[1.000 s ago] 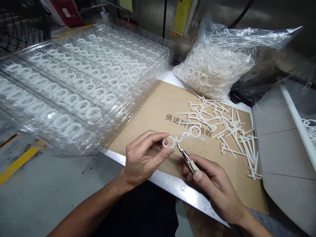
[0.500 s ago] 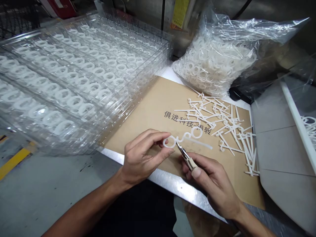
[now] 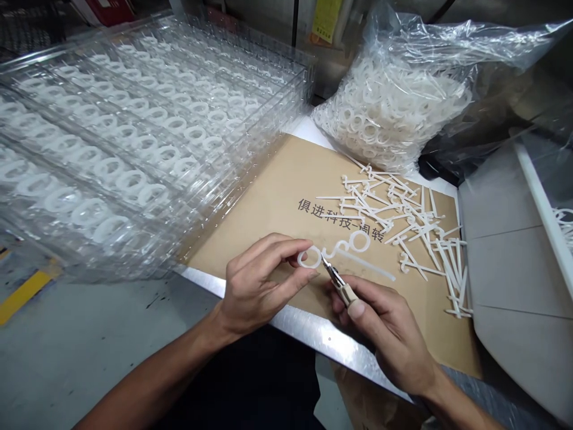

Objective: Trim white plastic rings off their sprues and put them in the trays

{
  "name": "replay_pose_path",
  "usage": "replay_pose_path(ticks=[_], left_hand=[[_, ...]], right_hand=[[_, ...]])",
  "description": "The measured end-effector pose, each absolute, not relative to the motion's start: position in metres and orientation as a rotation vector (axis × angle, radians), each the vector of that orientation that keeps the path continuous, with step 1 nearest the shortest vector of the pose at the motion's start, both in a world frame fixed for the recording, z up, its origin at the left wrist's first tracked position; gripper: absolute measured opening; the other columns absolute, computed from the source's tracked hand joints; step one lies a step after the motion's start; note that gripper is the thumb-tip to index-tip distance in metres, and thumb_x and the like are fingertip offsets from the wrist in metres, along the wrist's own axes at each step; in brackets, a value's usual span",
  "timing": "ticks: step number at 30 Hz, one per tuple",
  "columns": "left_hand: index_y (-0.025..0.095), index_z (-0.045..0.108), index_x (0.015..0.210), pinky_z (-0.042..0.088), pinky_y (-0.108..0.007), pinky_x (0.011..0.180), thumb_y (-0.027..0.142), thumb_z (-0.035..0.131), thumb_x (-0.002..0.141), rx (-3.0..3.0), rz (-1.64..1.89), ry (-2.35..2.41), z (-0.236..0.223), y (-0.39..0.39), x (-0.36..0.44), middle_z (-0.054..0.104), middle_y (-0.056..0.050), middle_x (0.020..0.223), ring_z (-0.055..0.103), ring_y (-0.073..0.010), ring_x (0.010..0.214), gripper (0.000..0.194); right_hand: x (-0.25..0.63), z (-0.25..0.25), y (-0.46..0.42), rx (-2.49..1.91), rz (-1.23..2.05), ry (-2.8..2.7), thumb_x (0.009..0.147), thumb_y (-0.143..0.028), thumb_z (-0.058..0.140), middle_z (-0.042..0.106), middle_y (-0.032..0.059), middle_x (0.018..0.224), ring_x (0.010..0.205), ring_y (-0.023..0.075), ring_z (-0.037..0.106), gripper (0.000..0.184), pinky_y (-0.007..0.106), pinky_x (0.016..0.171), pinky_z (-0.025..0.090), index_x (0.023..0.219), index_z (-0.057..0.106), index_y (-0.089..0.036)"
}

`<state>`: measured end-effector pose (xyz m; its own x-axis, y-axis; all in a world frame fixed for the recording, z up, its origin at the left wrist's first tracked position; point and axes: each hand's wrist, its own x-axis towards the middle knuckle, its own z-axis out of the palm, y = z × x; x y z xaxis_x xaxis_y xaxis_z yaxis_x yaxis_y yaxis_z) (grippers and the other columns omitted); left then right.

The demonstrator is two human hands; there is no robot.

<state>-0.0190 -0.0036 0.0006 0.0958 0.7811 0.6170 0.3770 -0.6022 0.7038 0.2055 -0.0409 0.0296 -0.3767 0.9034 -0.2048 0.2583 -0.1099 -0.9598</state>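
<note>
My left grip (image 3: 262, 280) is pressed together, thumb and fingers pinching a white plastic ring moulding (image 3: 310, 257) in the air over the cardboard sheet (image 3: 250, 239), near the bench's steel edge (image 3: 322, 337). A second ring and a long stem run off to the right. My right grip (image 3: 385, 334) is closed around small side cutters (image 3: 344, 292), their tips right at the ring's joint; I can't tell whether they're biting it yet.

This piece isn't finished: its ring and stem are joined. To the far left, the stacked clear trays (image 3: 308, 83) look well filled with rows of rings, and the pile of cut-off stems (image 3: 403, 221) on the cardboard to the right suggests plenty done. Far right, a clear plastic bag (image 3: 447, 42) holds many more pieces, apparently left to do.
</note>
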Motion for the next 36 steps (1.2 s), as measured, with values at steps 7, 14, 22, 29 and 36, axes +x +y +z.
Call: replay_pose_path(ticks=[7,14,22,29,36], left_hand=[[0.018,0.071,0.116,0.06,-0.023,0.072,0.014,0.078,0.088,2.017,1.504,1.134,0.0011,-0.0038,-0.0198,0.075,-0.004,0.095,0.07,-0.0119,0.08,0.029],[0.016,0.07,0.116,0.058,-0.021,0.074,0.013,0.079,0.087,2.02,1.502,1.107,0.0007,-0.0035,-0.0194,0.073,-0.003,0.092,0.068,-0.0105,0.08,0.03],[0.018,0.07,0.117,0.059,-0.022,0.074,0.014,0.078,0.089,2.019,1.509,1.102,0.0,-0.0028,-0.019,0.072,-0.002,0.089,0.069,-0.0108,0.08,0.029],[0.017,0.071,0.115,0.058,-0.021,0.072,0.016,0.079,0.089,2.009,1.488,1.102,-0.0016,-0.0017,-0.0196,0.073,-0.002,0.09,0.068,-0.0103,0.078,0.028],[0.016,0.072,0.117,0.059,-0.022,0.072,0.015,0.08,0.087,1.943,1.51,1.053,-0.0048,-0.0017,-0.0207,0.073,-0.003,0.09,0.069,-0.0112,0.08,0.03]], right_hand=[[0.2058,0.0295,-0.0406,-1.286,1.525,-1.629,0.106,-0.047,0.051,0.063,0.0034,0.086,0.073,0.0169,0.054,0.032,0.027,0.061,0.045,0.113,0.068,-0.021],[0.2039,0.0322,-0.0396,-1.295,1.51,-1.65,0.106,-0.047,0.051,0.062,0.0045,0.085,0.074,0.0181,0.056,0.032,0.027,0.058,0.043,0.103,0.067,-0.019],[0.1998,0.036,-0.0364,-1.321,1.345,-1.842,0.109,-0.039,0.044,0.061,0.0023,0.081,0.071,0.0173,0.056,0.03,0.03,0.065,0.042,0.095,0.062,-0.02],[0.201,0.0312,-0.0387,-1.315,1.229,-1.94,0.111,-0.037,0.04,0.056,0.0002,0.074,0.065,0.0162,0.052,0.032,0.03,0.063,0.04,0.093,0.06,-0.019],[0.1994,0.0287,-0.0386,-1.35,1.279,-1.921,0.111,-0.038,0.039,0.052,-0.0006,0.073,0.065,0.0156,0.049,0.035,0.03,0.063,0.038,0.094,0.062,-0.018]])
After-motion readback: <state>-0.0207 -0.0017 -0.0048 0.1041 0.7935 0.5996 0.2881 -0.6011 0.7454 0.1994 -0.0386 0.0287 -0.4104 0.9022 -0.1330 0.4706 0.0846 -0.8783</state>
